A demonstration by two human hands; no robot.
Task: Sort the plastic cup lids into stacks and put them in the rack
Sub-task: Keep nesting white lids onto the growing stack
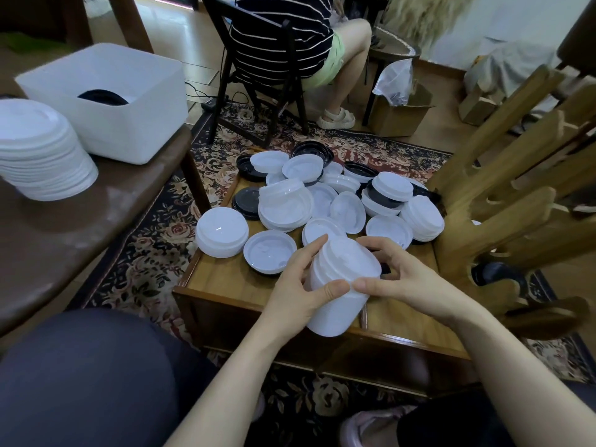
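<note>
both hands held one stack of white lids [342, 285].
left hand [300, 291] and right hand [403, 279] curled around its sides, thumb tips nearly meeting in front.

Domestic living room: patterned floral rug [154, 240] on wood flooring, brown upholstered bench [64, 221], folding chair [258, 75], cardboard boxes [400, 117].

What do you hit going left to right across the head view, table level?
Stack of white lids on the brown table → white bin → left hand → held white lid stack → right hand → wooden rack.
</note>
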